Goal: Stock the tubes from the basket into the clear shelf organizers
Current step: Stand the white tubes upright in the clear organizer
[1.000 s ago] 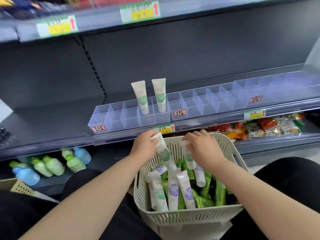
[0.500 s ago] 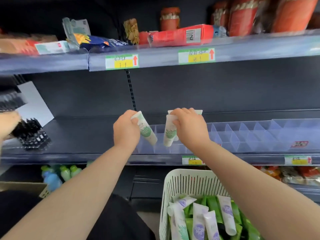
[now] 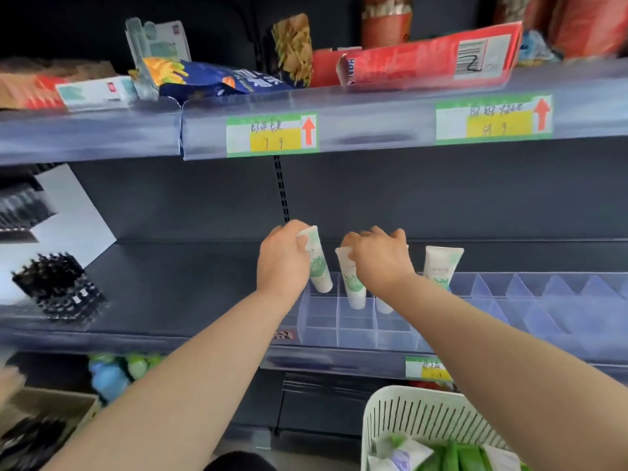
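Left hand [image 3: 282, 263]: fingers grip first tube [image 3: 318, 266], tilted, cap down over left end of clear organizer [image 3: 356, 329] at shelf [image 3: 170, 283] front edge. Right hand [image 3: 380, 263]: fingers pinch top of second tube [image 3: 351, 283], cap inside compartment. Third tube [image 3: 441, 266] upright, further right. White basket [image 3: 407, 413] below shelf.

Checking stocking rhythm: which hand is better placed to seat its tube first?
Probably the right. The right hand holds the upright tube, its cap low in a compartment of the clear organizer; the left hand grips the tilted tube, which sits higher.
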The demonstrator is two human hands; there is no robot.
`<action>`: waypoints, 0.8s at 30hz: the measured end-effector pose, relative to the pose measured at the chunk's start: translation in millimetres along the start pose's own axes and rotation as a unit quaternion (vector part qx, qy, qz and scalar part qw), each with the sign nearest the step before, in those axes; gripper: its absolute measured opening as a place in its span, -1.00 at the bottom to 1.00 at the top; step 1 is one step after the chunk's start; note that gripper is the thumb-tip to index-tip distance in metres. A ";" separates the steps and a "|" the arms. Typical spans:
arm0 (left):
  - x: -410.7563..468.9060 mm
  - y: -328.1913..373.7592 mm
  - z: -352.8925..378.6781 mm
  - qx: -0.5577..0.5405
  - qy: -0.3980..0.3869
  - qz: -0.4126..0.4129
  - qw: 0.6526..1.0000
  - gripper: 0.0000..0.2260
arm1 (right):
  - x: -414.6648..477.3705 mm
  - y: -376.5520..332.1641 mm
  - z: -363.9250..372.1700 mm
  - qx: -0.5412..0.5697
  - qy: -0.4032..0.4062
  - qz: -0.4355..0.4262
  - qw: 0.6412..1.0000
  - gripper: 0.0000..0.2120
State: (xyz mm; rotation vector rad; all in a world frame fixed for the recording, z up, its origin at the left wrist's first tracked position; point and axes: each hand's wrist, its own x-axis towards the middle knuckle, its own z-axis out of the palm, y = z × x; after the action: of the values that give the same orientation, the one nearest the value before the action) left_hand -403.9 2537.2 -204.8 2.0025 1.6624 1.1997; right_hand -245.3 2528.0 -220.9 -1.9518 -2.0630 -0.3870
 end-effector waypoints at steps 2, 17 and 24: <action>5.4 -2.7 8.0 0.044 -0.020 0.019 0.999 -0.79 | 0.4 1.7 5.4 -0.010 0.005 0.000 1.000 -0.65; 9.8 -9.0 29.9 0.091 -0.064 0.023 0.993 -0.50 | -13.0 14.9 7.5 0.009 0.062 -0.025 0.998 -0.49; -18.4 16.2 16.8 0.107 -0.045 0.104 0.988 -0.60 | -57.9 17.7 -8.1 -0.006 0.044 -0.052 0.998 -0.42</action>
State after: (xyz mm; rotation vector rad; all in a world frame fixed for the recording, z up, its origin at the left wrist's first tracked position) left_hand -380.5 2520.4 -212.1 2.3742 1.6313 1.0105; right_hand -224.4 2472.4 -235.1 -1.8054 -2.1149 -0.4982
